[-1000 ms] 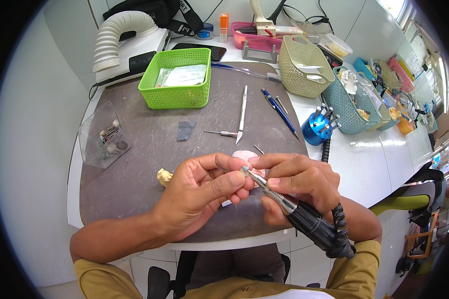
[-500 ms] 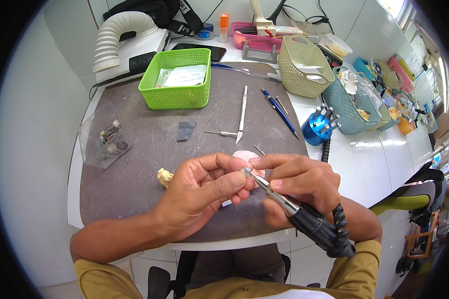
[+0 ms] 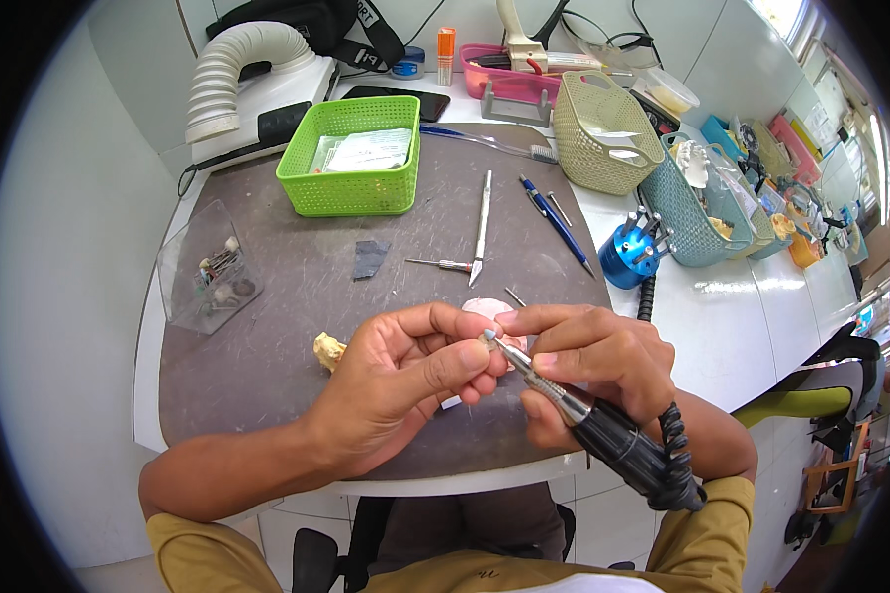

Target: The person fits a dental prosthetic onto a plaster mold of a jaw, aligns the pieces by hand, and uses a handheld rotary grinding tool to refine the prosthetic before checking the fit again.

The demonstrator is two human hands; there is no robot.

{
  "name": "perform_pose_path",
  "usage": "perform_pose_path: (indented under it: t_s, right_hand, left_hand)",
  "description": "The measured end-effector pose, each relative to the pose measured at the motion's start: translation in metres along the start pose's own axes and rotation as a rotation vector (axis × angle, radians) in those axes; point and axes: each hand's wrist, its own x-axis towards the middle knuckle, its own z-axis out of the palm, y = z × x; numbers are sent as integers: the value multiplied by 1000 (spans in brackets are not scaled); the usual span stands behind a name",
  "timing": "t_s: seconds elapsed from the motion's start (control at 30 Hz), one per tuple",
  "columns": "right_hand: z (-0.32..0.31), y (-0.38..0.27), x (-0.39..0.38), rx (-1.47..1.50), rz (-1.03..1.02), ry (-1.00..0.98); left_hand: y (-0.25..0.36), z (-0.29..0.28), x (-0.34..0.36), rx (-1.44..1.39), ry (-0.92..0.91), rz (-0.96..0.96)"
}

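Note:
Between the thumb and fingers of my left hand [image 3: 396, 381] is a small pale piece, perhaps a dental crown; the fingertips hide most of it. My right hand [image 3: 608, 356] is closed like a pen grip round a rotary handpiece [image 3: 618, 445], with a silver nose, a black body and a coiled black cord. Its small grey-blue bur [image 3: 489, 336] meets or nearly meets the pale piece. Behind my fingers lies a pink and white dental model [image 3: 487, 307], partly covered. A yellowish cast [image 3: 327, 351] rests beside my left hand.
On the brown mat [image 3: 267, 395] lie a craft knife [image 3: 483, 222], a thin metal tool [image 3: 443, 264], a blue pen [image 3: 562, 232] and a dark grey scrap [image 3: 370, 260]. A green basket [image 3: 351, 198], a clear box of burs [image 3: 203, 296] and a blue bur stand [image 3: 631, 259] surround the work area.
The bur's tip has shifted very slightly at the pale piece. Both hands keep their grips and nearly the same place.

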Motion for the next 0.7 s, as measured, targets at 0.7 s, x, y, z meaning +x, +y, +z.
perform_pose_path:
  t_s: [0.7]
  right_hand:
    - [0,1,0,24,-14,10]
  left_hand:
    - [0,0,0,10,13,1]
